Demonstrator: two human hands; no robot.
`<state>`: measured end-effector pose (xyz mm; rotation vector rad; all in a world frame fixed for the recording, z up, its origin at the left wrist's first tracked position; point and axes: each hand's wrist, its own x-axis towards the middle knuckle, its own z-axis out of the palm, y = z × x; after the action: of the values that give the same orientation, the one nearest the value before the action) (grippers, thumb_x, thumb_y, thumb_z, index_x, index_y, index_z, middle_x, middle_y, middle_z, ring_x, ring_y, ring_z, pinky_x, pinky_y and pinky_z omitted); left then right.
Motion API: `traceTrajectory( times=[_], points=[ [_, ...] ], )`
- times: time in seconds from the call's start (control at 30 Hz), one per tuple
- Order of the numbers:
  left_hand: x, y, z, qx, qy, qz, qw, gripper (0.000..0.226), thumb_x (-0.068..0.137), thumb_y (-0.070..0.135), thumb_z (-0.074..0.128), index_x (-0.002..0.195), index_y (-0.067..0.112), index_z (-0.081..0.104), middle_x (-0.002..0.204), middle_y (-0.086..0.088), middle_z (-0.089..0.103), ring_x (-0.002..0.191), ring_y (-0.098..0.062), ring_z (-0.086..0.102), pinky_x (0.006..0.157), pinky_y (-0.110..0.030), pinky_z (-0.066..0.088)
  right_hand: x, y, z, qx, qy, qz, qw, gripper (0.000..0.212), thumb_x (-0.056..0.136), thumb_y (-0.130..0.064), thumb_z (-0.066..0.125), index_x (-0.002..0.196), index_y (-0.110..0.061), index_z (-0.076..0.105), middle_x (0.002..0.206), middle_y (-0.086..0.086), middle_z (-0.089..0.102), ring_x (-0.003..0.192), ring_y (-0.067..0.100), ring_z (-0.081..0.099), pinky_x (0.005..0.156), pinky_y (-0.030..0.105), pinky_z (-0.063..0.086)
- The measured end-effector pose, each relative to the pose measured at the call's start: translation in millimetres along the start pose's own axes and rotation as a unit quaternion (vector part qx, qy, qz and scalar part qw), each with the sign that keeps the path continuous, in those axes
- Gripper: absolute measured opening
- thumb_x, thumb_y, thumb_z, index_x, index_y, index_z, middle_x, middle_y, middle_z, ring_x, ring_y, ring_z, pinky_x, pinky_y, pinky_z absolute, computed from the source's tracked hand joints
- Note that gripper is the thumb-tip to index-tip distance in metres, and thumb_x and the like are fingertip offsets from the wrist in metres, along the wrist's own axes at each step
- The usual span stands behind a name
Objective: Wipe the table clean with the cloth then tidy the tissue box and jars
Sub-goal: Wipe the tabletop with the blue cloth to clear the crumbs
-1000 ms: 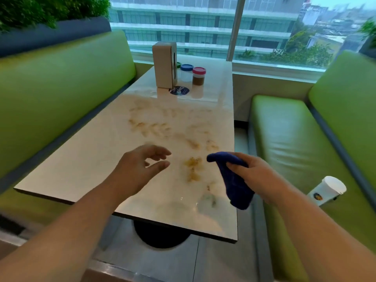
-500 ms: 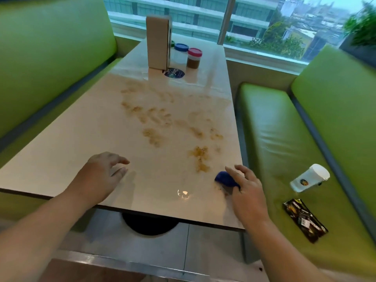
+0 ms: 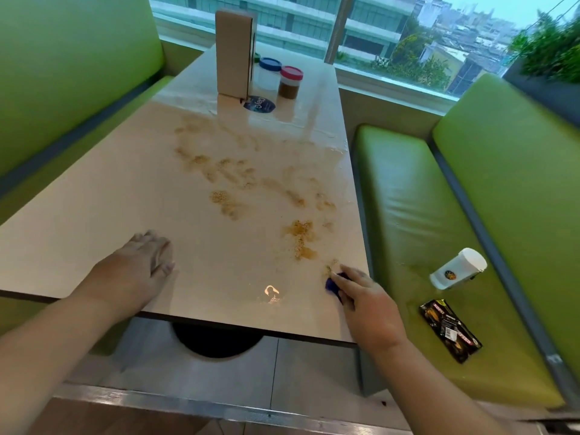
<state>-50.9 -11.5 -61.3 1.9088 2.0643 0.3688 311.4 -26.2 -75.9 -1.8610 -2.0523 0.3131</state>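
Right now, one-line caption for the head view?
Right hand presses blue cloth beside brown stains on table; left hand rests flat nearby.

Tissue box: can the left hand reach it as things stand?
Likely not without a lean: the left hand rests on the table near its front edge; the tissue box stands at the far end. Nothing blocks the way.
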Motion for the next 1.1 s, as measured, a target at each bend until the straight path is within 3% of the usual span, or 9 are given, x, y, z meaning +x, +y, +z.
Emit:
traceTrajectory(
  times=[0.13, 0.27, 0.37, 0.43, 0.57, 0.73, 0.9, 1.0, 1.1],
  points=[
    [-0.7, -3.5, 0.0, -0.009, 0.008, 0.010, 1.000, 0.048, 0.091, 0.029, 0.051, 0.137, 0.014, 0.044, 0.151, -0.008, 0.030, 0.141, -0.019, 0.023, 0.111, -0.031, 0.021, 3.6, 2.6, 6.7, -0.014, 0.066, 0.001, 0.998, 0.028, 0.083, -0.013, 0.070, 0.110, -0.017, 0.072, 0.117, 0.000, 0.057, 0.110, 0.022, 0.047, 0.097, 0.038, 0.047],
    [0.0, -2.9, 1.8, -0.020, 0.010, 0.006, 1.000, 0.048, 0.092, 0.029, 0.050, 0.137, 0.015, 0.043, 0.152, -0.007, 0.028, 0.142, -0.017, 0.020, 0.111, -0.029, 0.019, -16.6, 7.6, 3.9, 0.007, 0.028, -0.088, 0.996, 0.032, 0.079, -0.009, 0.072, 0.110, -0.020, 0.071, 0.103, -0.008, 0.062, 0.098, 0.009, 0.048, 0.092, 0.023, 0.044],
    [2.1, -6.0, 2.7, -0.020, 0.011, 0.009, 1.000, 0.047, 0.092, 0.030, 0.050, 0.136, 0.016, 0.045, 0.152, -0.007, 0.028, 0.142, -0.017, 0.020, 0.111, -0.030, 0.020, -2.5, 29.7, -5.2, 0.014, 0.093, -0.037, 0.995, 0.029, 0.074, -0.003, 0.076, 0.101, -0.012, 0.074, 0.098, -0.001, 0.066, 0.096, 0.014, 0.053, 0.088, 0.023, 0.046],
    [3.3, -7.8, 3.6, -0.017, 0.010, 0.008, 1.000, 0.047, 0.092, 0.030, 0.050, 0.136, 0.016, 0.045, 0.152, -0.007, 0.029, 0.142, -0.017, 0.021, 0.111, -0.030, 0.020, 3.7, 25.4, -5.3, 0.023, 0.091, 0.002, 0.996, 0.027, 0.076, -0.003, 0.075, 0.102, -0.011, 0.074, 0.100, 0.000, 0.066, 0.100, 0.016, 0.055, 0.091, 0.024, 0.044],
    [3.8, -9.8, 6.6, -0.014, 0.015, 0.011, 1.000, 0.045, 0.092, 0.027, 0.051, 0.135, 0.016, 0.046, 0.151, -0.007, 0.029, 0.142, -0.018, 0.021, 0.111, -0.032, 0.021, -19.3, 15.2, 1.3, 0.043, -0.002, -0.076, 0.996, 0.032, 0.082, -0.011, 0.069, 0.111, -0.026, 0.070, 0.113, -0.018, 0.058, 0.109, 0.000, 0.045, 0.102, 0.016, 0.032],
    [3.8, -13.7, 8.1, -0.011, 0.015, 0.016, 1.000, 0.043, 0.090, 0.026, 0.053, 0.133, 0.019, 0.048, 0.151, -0.006, 0.031, 0.141, -0.018, 0.023, 0.110, -0.034, 0.024, -9.9, 29.2, -2.7, 0.058, 0.073, 0.008, 0.996, 0.025, 0.083, -0.014, 0.070, 0.108, -0.019, 0.072, 0.116, -0.012, 0.055, 0.115, 0.009, 0.045, 0.105, 0.029, 0.040],
    [2.0, -13.0, 11.0, -0.013, 0.027, 0.016, 0.999, 0.044, 0.090, 0.023, 0.054, 0.134, 0.017, 0.048, 0.150, -0.007, 0.031, 0.141, -0.020, 0.023, 0.111, -0.035, 0.022, -26.3, 12.1, -4.1, 0.083, -0.039, -0.101, 0.991, 0.031, 0.087, -0.016, 0.065, 0.116, -0.026, 0.067, 0.124, -0.019, 0.057, 0.120, -0.002, 0.043, 0.106, 0.013, 0.030],
    [2.1, -13.5, 11.4, -0.017, 0.028, 0.013, 0.999, 0.045, 0.090, 0.023, 0.054, 0.134, 0.018, 0.048, 0.151, -0.007, 0.031, 0.141, -0.019, 0.023, 0.111, -0.035, 0.022, -11.6, 24.2, -6.7, 0.069, 0.029, -0.044, 0.996, 0.033, 0.086, -0.016, 0.066, 0.118, -0.025, 0.065, 0.121, -0.015, 0.060, 0.115, -0.005, 0.044, 0.108, 0.022, 0.034],
    [2.3, -13.7, 12.3, -0.014, 0.027, 0.011, 0.999, 0.045, 0.090, 0.023, 0.054, 0.134, 0.018, 0.048, 0.151, -0.006, 0.030, 0.141, -0.019, 0.023, 0.111, -0.036, 0.023, -12.3, 5.2, 0.7, 0.080, 0.019, -0.035, 0.996, 0.031, 0.087, -0.017, 0.066, 0.117, -0.023, 0.066, 0.121, -0.015, 0.059, 0.113, -0.010, 0.040, 0.106, 0.011, 0.027]
  ],
)
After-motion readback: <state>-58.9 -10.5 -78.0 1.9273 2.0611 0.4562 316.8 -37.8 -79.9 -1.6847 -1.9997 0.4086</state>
